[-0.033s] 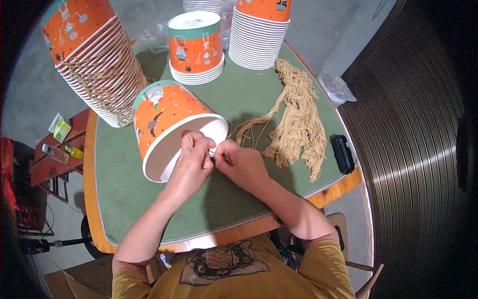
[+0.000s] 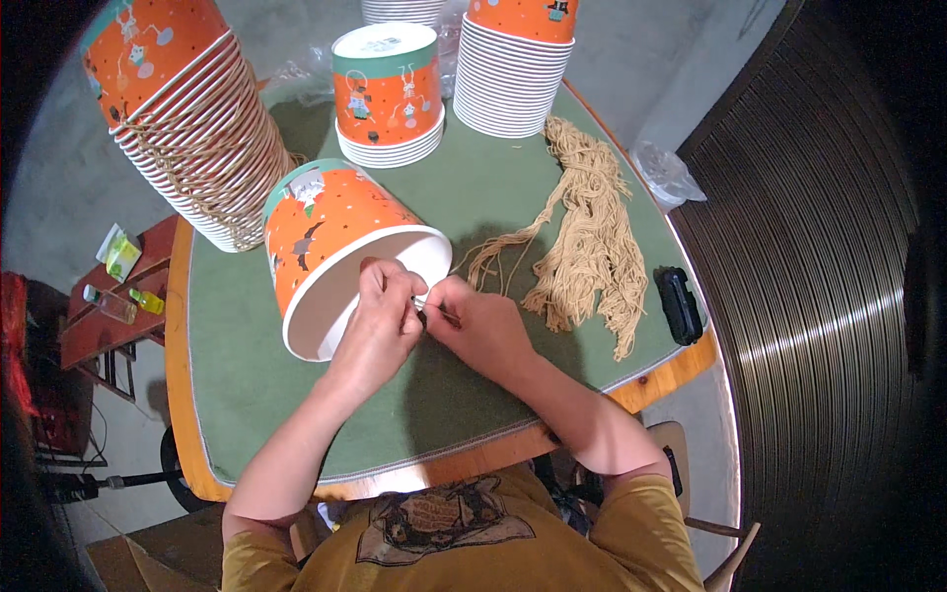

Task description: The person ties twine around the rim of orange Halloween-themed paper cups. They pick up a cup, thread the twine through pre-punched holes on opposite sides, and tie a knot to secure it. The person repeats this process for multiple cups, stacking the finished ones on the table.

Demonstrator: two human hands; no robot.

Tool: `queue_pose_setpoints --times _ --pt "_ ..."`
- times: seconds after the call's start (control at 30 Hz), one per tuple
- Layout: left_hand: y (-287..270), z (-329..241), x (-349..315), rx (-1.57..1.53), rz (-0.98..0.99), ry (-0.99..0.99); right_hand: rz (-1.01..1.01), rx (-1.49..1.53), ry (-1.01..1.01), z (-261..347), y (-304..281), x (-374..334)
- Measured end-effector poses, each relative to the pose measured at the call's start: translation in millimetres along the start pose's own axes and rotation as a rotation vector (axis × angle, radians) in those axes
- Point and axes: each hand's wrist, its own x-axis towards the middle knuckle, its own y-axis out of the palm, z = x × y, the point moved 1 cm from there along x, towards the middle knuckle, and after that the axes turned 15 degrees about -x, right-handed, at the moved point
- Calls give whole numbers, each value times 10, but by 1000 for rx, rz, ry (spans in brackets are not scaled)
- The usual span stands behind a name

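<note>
An orange paper bucket [image 2: 340,212] with a green base band lies tilted on its side, its white-rimmed mouth facing me and to the right. My left hand [image 2: 380,311] is in front of the mouth, its fingers pinched by the lower right rim. Close against it, my right hand [image 2: 478,321] pinches too, thumb and forefinger together. A short bit of pale cord [image 2: 420,302] shows between the two sets of fingertips; the rest is hidden by my fingers. Right of the hands lies a bundle of tan cords [image 2: 592,247], some strands trailing toward the bucket.
A tall stack of nested buckets [image 2: 197,138] with cord handles leans at the left. Farther back stand a short upside-down stack [image 2: 387,99] and another tall stack [image 2: 513,84]. A black case [image 2: 679,306] sits at the right edge of the green-covered table [image 2: 256,405].
</note>
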Motion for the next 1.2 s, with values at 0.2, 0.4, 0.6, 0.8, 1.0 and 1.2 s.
queue_pose_setpoints --times 0.2,0.4,0.6,0.8,1.0,1.2 --pt "-16 32 30 62 33 75 5 2 -4 11 -8 -6" --pt "-5 20 24 49 9 54 10 2 -2 9 -15 -7" --pt "-1 1 16 98 -14 78 22 1 11 7 4 -12" --pt "9 37 6 218 -87 151 42 -34 16 3 48 -10" --pt "40 10 -21 -69 -146 -75 -20 -34 -68 -27 94 -9" --pt "47 71 -18 -178 -169 -129 -29 -46 -79 -18 92 -8"
